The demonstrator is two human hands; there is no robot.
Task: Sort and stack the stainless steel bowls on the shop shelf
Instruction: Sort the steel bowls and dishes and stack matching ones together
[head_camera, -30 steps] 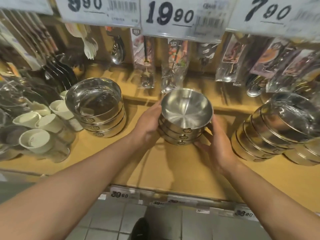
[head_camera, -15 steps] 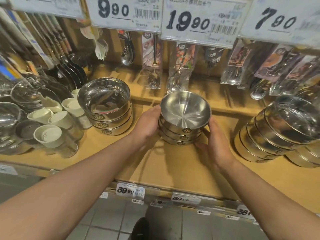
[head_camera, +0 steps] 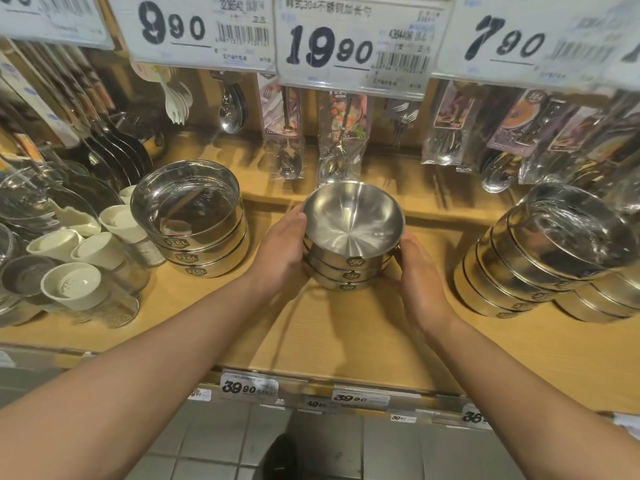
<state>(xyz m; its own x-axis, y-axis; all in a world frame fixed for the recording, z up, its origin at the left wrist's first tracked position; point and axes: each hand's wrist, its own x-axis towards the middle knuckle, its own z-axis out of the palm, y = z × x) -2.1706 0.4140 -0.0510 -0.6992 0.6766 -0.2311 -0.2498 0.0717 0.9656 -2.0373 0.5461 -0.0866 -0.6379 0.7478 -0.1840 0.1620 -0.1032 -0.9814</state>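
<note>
A stack of three small brushed steel bowls [head_camera: 351,237] stands in the middle of the wooden shelf [head_camera: 311,327]. My left hand [head_camera: 278,251] cups the stack's left side, fingers curled behind it. My right hand [head_camera: 417,271] holds its right side, thumb against the lower bowls. To the left stands a stack of three wider, shiny steel bowls [head_camera: 194,220] labelled 316L. A leaning stack of large shiny bowls [head_camera: 543,258] lies at the right, with more bowls [head_camera: 602,299] behind it.
White cups and glass jars [head_camera: 79,265] crowd the shelf's left end. Packaged spoons and forks [head_camera: 339,140] hang along the back under big price cards [head_camera: 356,46]. Price tags [head_camera: 247,388] line the front edge above a grey tiled floor.
Both hands stay on the small bowl stack, which has shifted slightly back on the shelf. The camera has tilted up, showing more of the price cards.
</note>
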